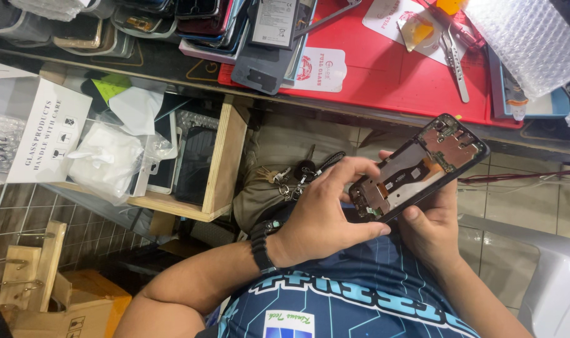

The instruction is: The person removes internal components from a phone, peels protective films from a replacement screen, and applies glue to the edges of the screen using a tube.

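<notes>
The opened phone [419, 168], back cover off and boards bare, lies slantwise in front of your chest, below the red table [385, 81]; its long axis runs from its low end at your left hand [325, 213] up and away to its far end, and your right hand [432, 228] cradles it from beneath, thumb pressed on the near edge. Your left grip is the working one: fingers curled almost closed, tips pinching at the phone's lower end. What those tips hold is too small to tell, and your right palm is hidden under the phone.
</notes>
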